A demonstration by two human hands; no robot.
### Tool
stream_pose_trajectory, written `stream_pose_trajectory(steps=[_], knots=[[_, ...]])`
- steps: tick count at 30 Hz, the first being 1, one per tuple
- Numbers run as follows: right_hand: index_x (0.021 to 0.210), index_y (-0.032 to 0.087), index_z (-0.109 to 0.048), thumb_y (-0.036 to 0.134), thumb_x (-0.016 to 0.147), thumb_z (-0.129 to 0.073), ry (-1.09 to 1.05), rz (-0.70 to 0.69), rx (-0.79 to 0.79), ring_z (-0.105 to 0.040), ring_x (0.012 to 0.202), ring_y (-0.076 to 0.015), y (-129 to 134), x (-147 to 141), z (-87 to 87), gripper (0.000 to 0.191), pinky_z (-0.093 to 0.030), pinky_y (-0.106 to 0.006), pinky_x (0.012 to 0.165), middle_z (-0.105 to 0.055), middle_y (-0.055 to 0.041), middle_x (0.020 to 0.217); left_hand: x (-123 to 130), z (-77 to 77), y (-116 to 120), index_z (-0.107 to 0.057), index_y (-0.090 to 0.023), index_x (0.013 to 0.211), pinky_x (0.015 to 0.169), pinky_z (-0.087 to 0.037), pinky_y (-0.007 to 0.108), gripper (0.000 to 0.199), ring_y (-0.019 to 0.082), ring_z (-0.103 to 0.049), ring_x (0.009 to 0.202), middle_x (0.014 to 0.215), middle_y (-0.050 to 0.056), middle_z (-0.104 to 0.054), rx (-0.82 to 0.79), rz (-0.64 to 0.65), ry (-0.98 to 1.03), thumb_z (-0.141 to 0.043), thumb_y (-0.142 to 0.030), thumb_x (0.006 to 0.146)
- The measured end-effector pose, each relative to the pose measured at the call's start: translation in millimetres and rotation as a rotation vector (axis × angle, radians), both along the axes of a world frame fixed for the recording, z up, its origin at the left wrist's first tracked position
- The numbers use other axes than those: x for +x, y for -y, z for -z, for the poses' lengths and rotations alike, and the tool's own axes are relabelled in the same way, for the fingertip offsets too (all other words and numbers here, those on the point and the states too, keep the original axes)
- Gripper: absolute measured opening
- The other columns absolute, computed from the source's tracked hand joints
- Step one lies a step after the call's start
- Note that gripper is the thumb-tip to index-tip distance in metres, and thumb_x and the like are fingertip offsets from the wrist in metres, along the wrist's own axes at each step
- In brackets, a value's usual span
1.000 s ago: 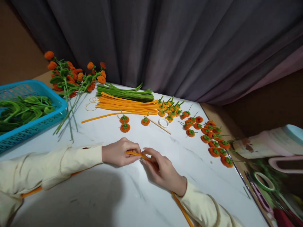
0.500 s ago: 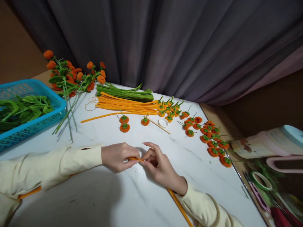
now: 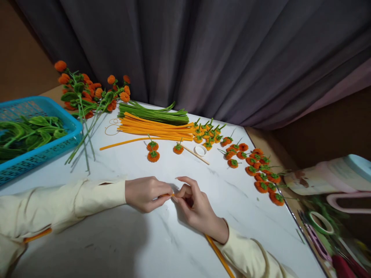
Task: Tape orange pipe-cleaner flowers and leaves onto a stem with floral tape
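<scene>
My left hand (image 3: 149, 194) and my right hand (image 3: 197, 206) meet fingertip to fingertip over the white table (image 3: 162, 247), pinching a thin orange strip (image 3: 173, 195) between them. Little of the strip shows; the fingers hide the rest. One orange stem (image 3: 218, 255) lies under my right wrist, and another orange piece (image 3: 37, 235) shows beside my left sleeve. Beyond my hands lie a bundle of orange stems (image 3: 153, 128), a bundle of green stems (image 3: 156, 115) and small orange pumpkin-like pieces (image 3: 153, 156) with green tops.
A blue basket (image 3: 43, 148) of green leaves stands at the left, beside orange flowers (image 3: 124, 96) on long stems. White ring (image 3: 200, 150) and wooden stick (image 3: 194, 153) lie mid-table. At the right are a pitcher (image 3: 319, 177), green tape (image 3: 321, 222) and tools.
The fingers of my left hand have closed further toward the right fingertips, so less of the orange strip shows between them.
</scene>
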State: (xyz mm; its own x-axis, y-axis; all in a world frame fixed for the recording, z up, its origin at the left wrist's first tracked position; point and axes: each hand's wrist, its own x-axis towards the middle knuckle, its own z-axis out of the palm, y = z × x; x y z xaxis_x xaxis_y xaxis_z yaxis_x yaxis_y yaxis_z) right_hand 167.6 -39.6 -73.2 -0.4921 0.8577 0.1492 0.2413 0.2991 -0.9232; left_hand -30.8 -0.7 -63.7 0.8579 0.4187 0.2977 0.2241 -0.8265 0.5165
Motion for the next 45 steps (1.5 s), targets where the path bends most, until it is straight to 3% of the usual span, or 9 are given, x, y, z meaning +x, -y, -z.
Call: stream_pose_trajectory(steps=[5,15,23,29,32,37,45], knots=[[0.131,0.027,-0.021,0.013,0.085,-0.051,-0.062,-0.044,-0.077,-0.048,0.058,-0.009,-2.7,1.6,0.8,0.057,-0.039,-0.02,0.051,-0.058,-0.001,0.087,-1.1,-1.1,0.6,-0.05,-0.016,0.079,0.049,-0.038,0.021,0.012,0.01,-0.049,0.049,0.061,0.0,-0.056,0.026,0.009,0.051,-0.039,-0.011,0.083],[0.134,0.027,-0.019,0.013,0.084,-0.053,-0.002,-0.057,-0.08,-0.047,0.056,-0.0098,-2.3,2.1,-2.6,0.061,-0.037,-0.019,0.05,-0.059,0.0021,0.075,0.0,-1.0,0.0,-0.051,-0.016,0.081,0.05,-0.038,0.021,0.011,0.011,-0.051,0.052,0.062,0.001,-0.057,-0.027,0.013,0.034,-0.04,-0.014,0.081],[0.131,0.022,-0.02,0.009,0.086,-0.041,0.119,-0.174,0.21,-0.05,0.058,-0.0123,0.7,4.6,-5.0,0.051,-0.043,-0.023,0.057,-0.057,0.0,0.073,-1.3,0.0,-0.7,-0.052,-0.016,0.086,0.054,-0.041,0.02,0.012,0.011,-0.054,0.055,0.068,0.001,-0.061,-0.051,0.044,0.058,-0.044,-0.013,0.078],[0.126,0.019,-0.024,0.006,0.085,-0.039,0.18,-0.271,0.363,-0.06,0.081,-0.0196,1.9,5.7,-2.7,0.045,-0.049,-0.03,0.066,-0.061,-0.012,0.096,-1.2,0.4,-1.3,-0.048,-0.018,0.075,0.048,-0.037,0.022,0.007,0.011,-0.05,0.05,0.061,0.0,-0.057,-0.041,0.048,0.049,-0.043,-0.014,0.077],[0.122,0.019,-0.028,0.005,0.083,-0.039,0.152,-0.278,0.406,-0.061,0.079,-0.0196,2.0,5.7,-1.2,0.043,-0.049,-0.03,0.063,-0.061,-0.0124,0.095,-1.2,0.7,-1.4,-0.049,-0.018,0.078,0.048,-0.037,0.021,0.006,0.011,-0.05,0.051,0.062,0.0,-0.058,-0.055,0.051,0.05,-0.044,-0.014,0.077],[0.119,0.02,-0.026,0.008,0.088,-0.039,0.099,-0.21,0.279,-0.058,0.069,-0.015,0.3,6.4,-4.1,0.036,-0.047,-0.026,0.063,-0.061,-0.0045,0.081,-1.8,0.4,-2.3,-0.051,-0.018,0.079,0.053,-0.039,0.02,0.008,0.01,-0.05,0.052,0.062,0.0,-0.058,-0.097,0.061,0.027,-0.044,-0.014,0.079],[0.13,0.019,-0.017,0.014,0.087,-0.044,0.179,-0.202,0.191,-0.053,0.064,-0.0135,2.1,0.8,-3.8,0.051,-0.043,-0.024,0.059,-0.059,-0.0032,0.082,-2.3,-0.3,-1.3,-0.048,-0.018,0.081,0.051,-0.039,0.02,0.012,0.01,-0.049,0.051,0.063,0.0,-0.057,-0.176,0.05,0.062,-0.043,-0.011,0.072]])
